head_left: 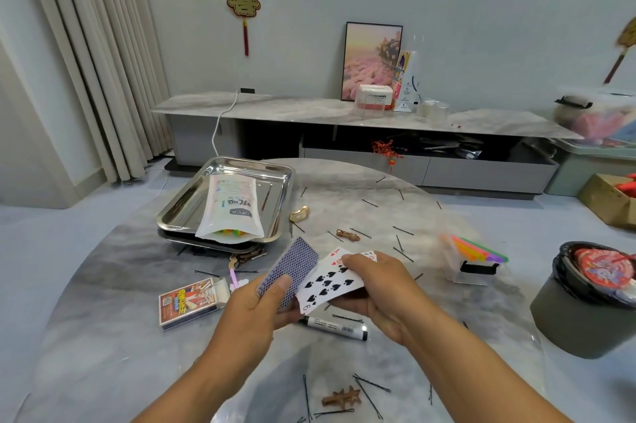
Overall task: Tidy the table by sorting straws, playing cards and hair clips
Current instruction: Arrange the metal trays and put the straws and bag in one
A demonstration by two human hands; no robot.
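Both hands meet above the middle of the round marble table (344,202), each closed on playing cards. The left hand (254,302) grips a face-down stack of cards (290,267) with a blue patterned back, thumb pressed on top and fingers curled underneath. The right hand (375,288) holds a small fan of face-up cards (327,285), fingers curved over their far edge; the nine of spades lies on top, with red cards showing behind it. The two bunches touch where they overlap. Under the hands a black and white marker (335,327) lies on the table. To the left sits an open card box (192,300), its flap raised, with a pink and white clip (235,279) just beside it. Farther back on the left, two stacked metal trays (179,209) carry a white pouch (232,209) with coloured straws showing at its open end. To the right, a clear plastic box (471,267) holds bright straws (478,248) that stick out past its rim. Black hairpins (368,391) lie scattered over the table, and a brown claw clip (342,398) rests near the front edge among them. Another brown clip (347,235) and a gold one (299,214) lie beyond the cards. A lined bin (578,316) stands at the right of the table.
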